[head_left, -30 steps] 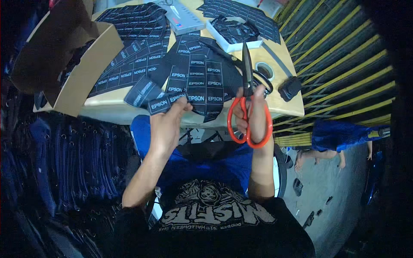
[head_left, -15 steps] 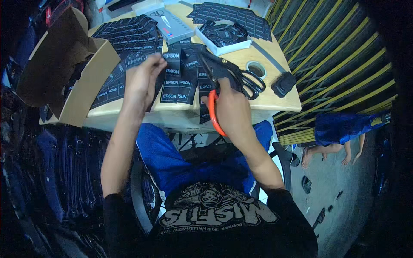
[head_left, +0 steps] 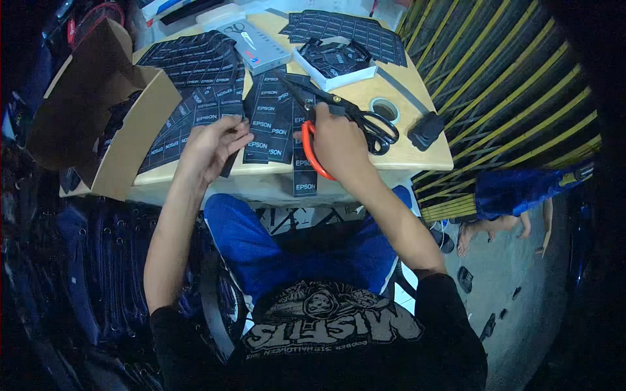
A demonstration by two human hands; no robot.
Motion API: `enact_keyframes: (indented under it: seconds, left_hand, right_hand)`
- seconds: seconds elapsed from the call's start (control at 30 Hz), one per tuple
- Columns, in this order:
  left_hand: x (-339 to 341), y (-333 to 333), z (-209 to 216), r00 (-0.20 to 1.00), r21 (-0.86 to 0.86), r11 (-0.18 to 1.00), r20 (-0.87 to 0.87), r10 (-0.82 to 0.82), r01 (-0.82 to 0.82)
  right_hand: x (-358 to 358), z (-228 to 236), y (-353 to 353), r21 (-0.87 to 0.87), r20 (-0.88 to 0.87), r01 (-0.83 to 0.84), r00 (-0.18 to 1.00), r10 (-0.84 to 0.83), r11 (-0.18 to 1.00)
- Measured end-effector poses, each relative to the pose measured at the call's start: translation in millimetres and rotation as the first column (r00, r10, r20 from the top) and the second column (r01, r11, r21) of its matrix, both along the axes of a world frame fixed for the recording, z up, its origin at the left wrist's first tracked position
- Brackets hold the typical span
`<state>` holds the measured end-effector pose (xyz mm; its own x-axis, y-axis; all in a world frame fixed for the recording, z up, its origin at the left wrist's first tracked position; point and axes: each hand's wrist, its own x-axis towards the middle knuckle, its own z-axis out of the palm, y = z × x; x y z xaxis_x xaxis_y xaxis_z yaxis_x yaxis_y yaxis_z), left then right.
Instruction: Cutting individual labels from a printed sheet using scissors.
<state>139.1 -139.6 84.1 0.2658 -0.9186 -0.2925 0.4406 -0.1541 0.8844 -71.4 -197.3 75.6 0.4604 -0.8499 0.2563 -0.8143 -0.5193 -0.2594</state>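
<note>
My right hand [head_left: 340, 138] grips scissors with a red-orange handle [head_left: 310, 151]; their dark blades point away to the upper left, over black label strips [head_left: 268, 107] with pale print. My left hand [head_left: 212, 146] is beside these strips near the table's front edge, its fingers curled but apart, with nothing visible between them. Below the red handle, one label strip [head_left: 305, 185] hangs over the front edge. Second scissors, with black handles [head_left: 380, 132], lie just right of my right hand, partly hidden by it.
An open cardboard box [head_left: 145, 124] stands at the left. Label sheets [head_left: 199, 62] cover the table's left and far right. Farther back are a scissors package [head_left: 262, 51] and a white tray [head_left: 336, 79] of cut labels. A tape roll [head_left: 385, 109] and black object [head_left: 426, 130] lie right.
My left hand has drawn back toward me from the upper part of the strips. My right hand, with the red-handled scissors, has shifted a little left and away from me.
</note>
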Motion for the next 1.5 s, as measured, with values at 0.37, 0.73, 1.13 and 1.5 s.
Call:
enact_keyframes:
  seconds: [0.37,0.73,1.13,1.5]
  left_hand:
    - [-16,51,6,0.998,-0.177,0.983,0.062,-0.027,0.037]
    - [-52,108,-16,0.957,-0.035,0.959,0.087,-0.277,0.281]
    - [-41,114,17,0.894,-0.176,0.963,0.435,-0.11,0.205]
    - [-24,-28,116,0.829,-0.472,0.818,0.559,-0.01,0.328]
  right_hand:
    - [17,8,-23,-0.057,0.09,-0.006,0.996,0.012,0.998]
    - [6,9,-16,0.068,-0.015,0.012,1.0,-0.011,0.998]
    - [-3,11,-22,-0.038,0.27,0.034,0.963,-0.022,0.999]
    - [-40,49,1,0.076,0.619,0.01,0.783,-0.055,0.997]
